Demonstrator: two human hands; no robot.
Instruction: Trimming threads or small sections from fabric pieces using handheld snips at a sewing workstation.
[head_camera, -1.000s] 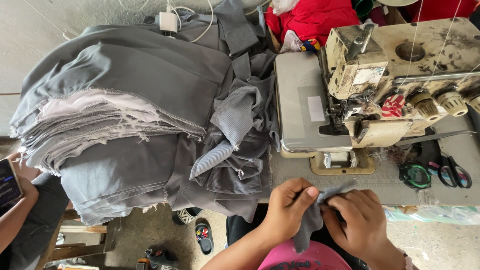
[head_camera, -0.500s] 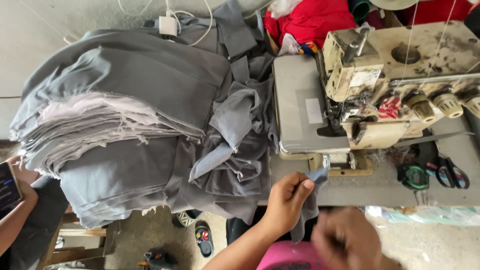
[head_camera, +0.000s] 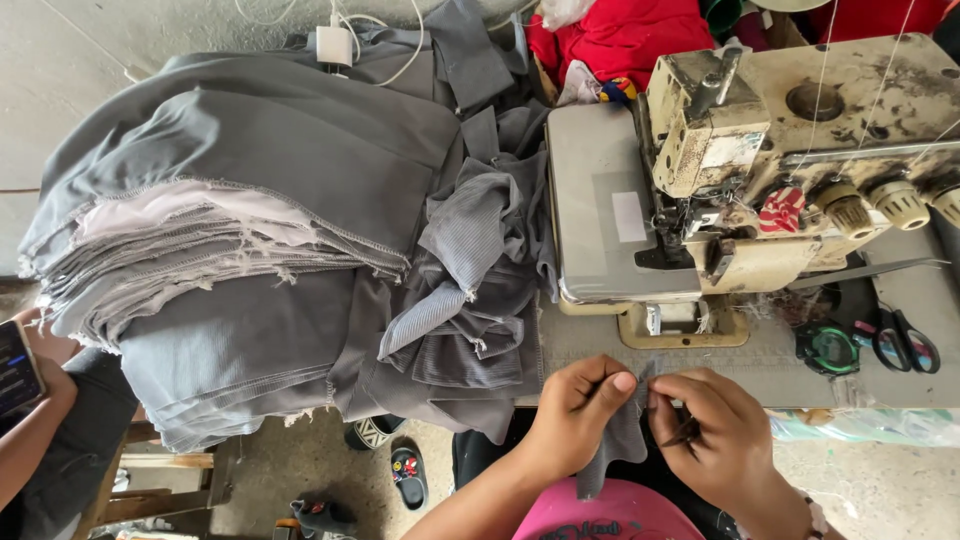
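Your left hand (head_camera: 580, 405) & right hand (head_camera: 715, 430) both pinched the grey fabric strip (head_camera: 618, 440) at 6 o'clock, w/ sewing machine (head_camera: 760, 170) at 1

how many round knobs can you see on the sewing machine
3, in a row on the sewing machine right front: one, one, one cut by the frame edge. More may be hidden.

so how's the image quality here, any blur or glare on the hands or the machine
Head view: soft, even daylight, no harsh glare; the left hand, right hand and grey fabric piece look sharp, without motion blur; the sewing machine is clear; wide-angle distortion bends the table edge; the floor below sits in dimmer shade.
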